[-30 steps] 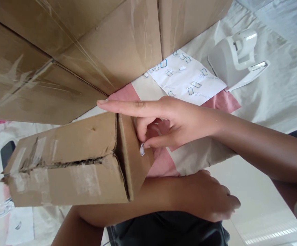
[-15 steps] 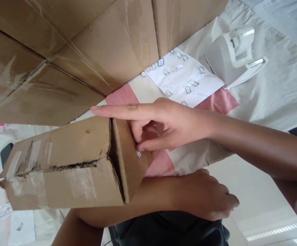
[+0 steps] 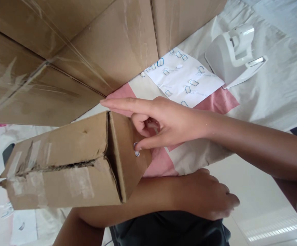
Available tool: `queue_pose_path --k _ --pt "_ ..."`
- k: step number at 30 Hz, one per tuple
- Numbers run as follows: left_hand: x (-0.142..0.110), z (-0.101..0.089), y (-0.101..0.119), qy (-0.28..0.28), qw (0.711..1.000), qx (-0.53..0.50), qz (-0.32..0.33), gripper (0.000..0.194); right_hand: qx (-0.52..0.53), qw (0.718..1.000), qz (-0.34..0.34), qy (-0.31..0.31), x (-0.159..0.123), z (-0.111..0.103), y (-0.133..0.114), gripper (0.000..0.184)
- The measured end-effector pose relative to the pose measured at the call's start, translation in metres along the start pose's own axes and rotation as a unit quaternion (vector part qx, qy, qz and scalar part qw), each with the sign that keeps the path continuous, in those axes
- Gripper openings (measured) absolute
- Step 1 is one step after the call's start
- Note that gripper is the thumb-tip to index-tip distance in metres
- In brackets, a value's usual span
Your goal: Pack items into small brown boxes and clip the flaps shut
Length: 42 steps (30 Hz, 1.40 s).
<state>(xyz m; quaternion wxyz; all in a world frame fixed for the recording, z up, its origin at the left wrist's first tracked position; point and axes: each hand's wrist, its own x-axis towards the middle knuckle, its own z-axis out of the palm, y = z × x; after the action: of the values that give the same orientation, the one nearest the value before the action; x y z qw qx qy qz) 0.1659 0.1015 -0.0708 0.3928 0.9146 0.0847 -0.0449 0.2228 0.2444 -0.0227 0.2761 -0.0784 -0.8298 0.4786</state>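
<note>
A worn small cardboard box (image 3: 61, 164) with torn tape lies across my left forearm. My right hand (image 3: 164, 123) reaches in from the right to the box's end flap. One finger lies stretched along the top edge, the others are curled, and a fingertip presses a small white and blue sticker (image 3: 136, 150) against the flap. My left hand (image 3: 210, 200) sits below, past the box, its back towards me. The fingers are curled and what they hold, if anything, is hidden.
A large taped cardboard box (image 3: 87, 51) fills the upper left. Behind my right hand lies a white sticker sheet (image 3: 186, 80) with several blue-edged stickers, and a white plastic dispenser (image 3: 232, 54) stands on the pale and pink cloth (image 3: 279, 89).
The small box has shifted a little to the left. My right hand has slid the sticker slightly up and left and now presses it flatter on the flap. The left hand stays put.
</note>
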Motion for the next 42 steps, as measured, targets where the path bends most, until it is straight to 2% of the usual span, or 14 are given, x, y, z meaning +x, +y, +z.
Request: queue_pose_path --k 4,9,19,25,32,36,42 --pt "-0.001 0.003 0.000 0.010 1.000 0.006 -0.002 0.021 -0.014 1.000 -0.001 0.004 0.002 0.002 0.006 0.062" --pt "-0.002 0.006 -0.001 0.026 1.000 0.012 0.000 0.019 0.026 0.999 -0.015 0.016 0.004 0.003 0.008 0.059" --pt "-0.001 0.002 0.000 0.002 1.000 0.003 -0.006 0.020 0.072 0.997 -0.003 0.025 0.005 0.005 0.012 0.039" --pt "-0.001 0.006 -0.001 0.011 1.000 0.000 -0.005 0.021 0.080 0.996 -0.006 0.033 0.006 0.007 0.015 0.046" --pt "0.000 0.002 0.000 -0.007 1.000 -0.002 -0.008 0.021 0.053 0.998 0.023 -0.002 0.006 0.005 0.012 0.049" --pt "-0.001 0.001 0.000 -0.013 1.000 -0.003 -0.007 0.022 0.058 0.998 0.012 0.011 0.006 0.007 0.013 0.047" --pt "-0.001 0.004 0.000 -0.002 1.000 -0.007 -0.007 0.020 0.023 1.000 0.021 -0.001 0.006 0.007 0.013 0.046"
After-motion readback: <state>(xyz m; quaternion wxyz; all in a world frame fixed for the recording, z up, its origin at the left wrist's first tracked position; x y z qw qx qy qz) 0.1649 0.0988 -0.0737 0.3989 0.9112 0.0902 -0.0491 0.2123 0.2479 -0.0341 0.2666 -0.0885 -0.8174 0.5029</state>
